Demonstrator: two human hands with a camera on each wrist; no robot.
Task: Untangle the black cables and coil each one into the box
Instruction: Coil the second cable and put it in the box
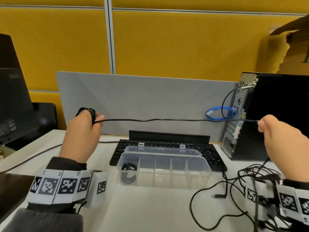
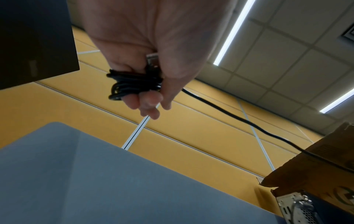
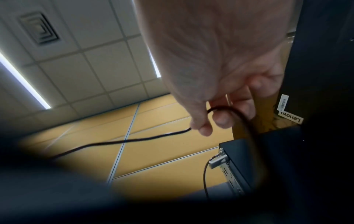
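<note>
Below the right hand (image 1: 284,139) a loose tangle of black cables (image 1: 250,178) lies on the surface (image 1: 150,206). The clear divided box (image 1: 164,169) sits under and between both hands, one coiled cable (image 1: 127,168) in its leftmost compartment. The left hand (image 1: 83,129) grips a cable (image 1: 167,120) wound around its fingers (image 2: 147,100); the right hand pinches its taut span.

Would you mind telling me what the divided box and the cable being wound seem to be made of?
Divided box: apparently clear, slightly frosted plastic; keyboard shows through it. Cable: seemingly matte black rubbery or plastic jacket, flexing into tight loops round left hand; a metal plug glints.
</note>
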